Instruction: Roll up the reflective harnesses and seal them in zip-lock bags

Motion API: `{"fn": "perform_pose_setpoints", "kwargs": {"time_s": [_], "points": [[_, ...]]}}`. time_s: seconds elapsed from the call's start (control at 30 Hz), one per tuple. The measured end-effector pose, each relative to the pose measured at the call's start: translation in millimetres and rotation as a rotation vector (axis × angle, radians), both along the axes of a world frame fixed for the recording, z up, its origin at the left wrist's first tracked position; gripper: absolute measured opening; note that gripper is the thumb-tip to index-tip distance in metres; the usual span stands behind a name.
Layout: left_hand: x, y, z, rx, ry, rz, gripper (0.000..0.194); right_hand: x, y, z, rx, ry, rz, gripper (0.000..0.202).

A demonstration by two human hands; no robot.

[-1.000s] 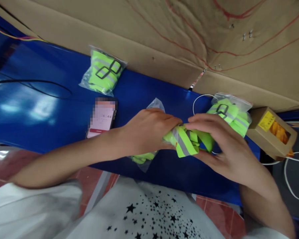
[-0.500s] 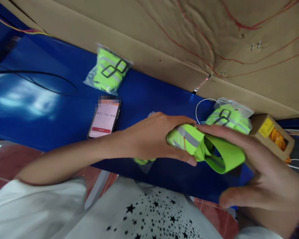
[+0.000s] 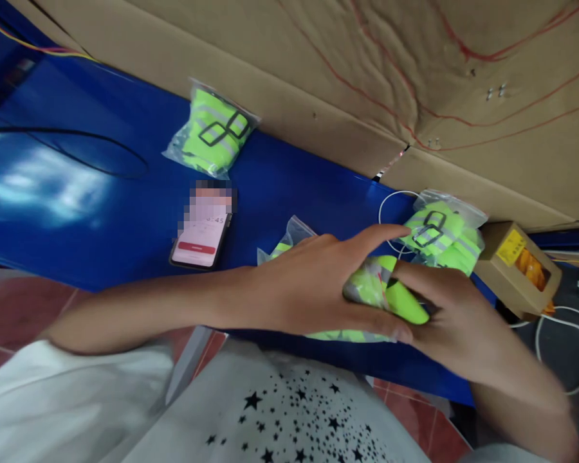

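Observation:
Bunched neon-green fabric with grey reflective stripes (image 3: 367, 283) is held between both hands over the blue table (image 3: 289, 173). My left hand (image 3: 313, 280) wraps round its left end, with the thumb along the near side. Around the right end is my right hand (image 3: 444, 308), its fingers partly hidden by the fabric and my left hand. Under my left hand lies a clear bag with green fabric (image 3: 294, 235), mostly covered by the hand. Another bagged green bundle (image 3: 444, 231) rests just beyond my right hand.
A bagged green bundle (image 3: 217, 132) lies at the back left, with a phone (image 3: 197, 241) in front of it. Cardboard (image 3: 280, 96) lines the back edge. A small brown box (image 3: 518, 267) and white cables (image 3: 554, 315) are at the right; a black cable (image 3: 77, 133) at the left.
The green fabric's loose loop is now folded in, and my right hand has moved left and closed round it. My left hand has shifted slightly right, showing more of the bag beneath.

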State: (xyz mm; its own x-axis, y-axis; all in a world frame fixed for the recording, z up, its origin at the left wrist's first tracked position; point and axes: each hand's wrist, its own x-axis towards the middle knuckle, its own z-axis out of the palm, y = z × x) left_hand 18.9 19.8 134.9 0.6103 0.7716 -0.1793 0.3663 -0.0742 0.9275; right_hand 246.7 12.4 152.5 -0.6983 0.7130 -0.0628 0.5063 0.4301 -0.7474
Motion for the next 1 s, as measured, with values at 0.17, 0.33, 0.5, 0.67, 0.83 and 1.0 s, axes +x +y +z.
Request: {"fn": "perform_pose_setpoints", "kwargs": {"time_s": [0.17,0.33,0.5,0.67,0.83,1.0], "points": [[-10,2,-10.1,-0.117,-0.044,0.025,0.102,25,2,8.6,-0.232,0.172,-0.106,0.071],[-4,-3,-13.4,-0.144,-0.098,-0.028,0.106,10,-16,-8.8,0.129,0.073,-0.025,0.049],[4,-6,-13.1,-0.18,-0.139,-0.063,0.099,11,-14,-9.3,0.197,0.046,0.181,0.044],[17,-11,-19.1,-0.137,-0.156,-0.106,0.093,7,1,-11.3,0.003,-0.117,0.419,0.031],[22,-15,-24.2,-0.089,-0.232,-0.078,0.086,-2,-6,-24.3,0.11,-0.07,0.271,0.019],[14,-20,-29.1,-0.224,-0.388,0.041,0.08,15,-22,-8.6,0.247,-0.004,-0.011,0.039]]}}
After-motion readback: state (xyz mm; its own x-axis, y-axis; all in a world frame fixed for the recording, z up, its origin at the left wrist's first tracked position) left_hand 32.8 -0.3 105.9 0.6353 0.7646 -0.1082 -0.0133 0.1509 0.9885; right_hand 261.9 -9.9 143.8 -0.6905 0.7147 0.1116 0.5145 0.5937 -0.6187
